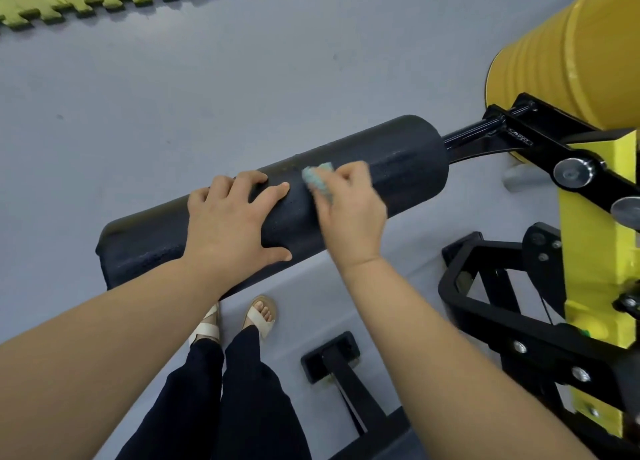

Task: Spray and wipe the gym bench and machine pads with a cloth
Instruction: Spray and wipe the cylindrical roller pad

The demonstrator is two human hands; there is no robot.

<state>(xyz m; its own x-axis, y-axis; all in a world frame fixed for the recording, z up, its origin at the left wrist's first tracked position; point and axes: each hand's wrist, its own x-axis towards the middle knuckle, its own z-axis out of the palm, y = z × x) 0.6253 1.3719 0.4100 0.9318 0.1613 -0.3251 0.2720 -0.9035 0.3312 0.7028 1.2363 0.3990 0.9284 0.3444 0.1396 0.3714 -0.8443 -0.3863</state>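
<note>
On the black roller pad point(398, 169), left hand point(228, 224) rests open; right hand point(349, 210) pinches a cloth point(317, 179).

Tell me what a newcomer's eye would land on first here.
The black pad slants across the middle, with the left hand resting on it and the right hand pressing a pale green cloth to its top. Next come the bright yellow plates at upper right, above the machine's black frame.

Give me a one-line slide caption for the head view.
Pad cleaning: right hand holds a teal cloth against the black roller pad; left hand rests on the pad.
</note>
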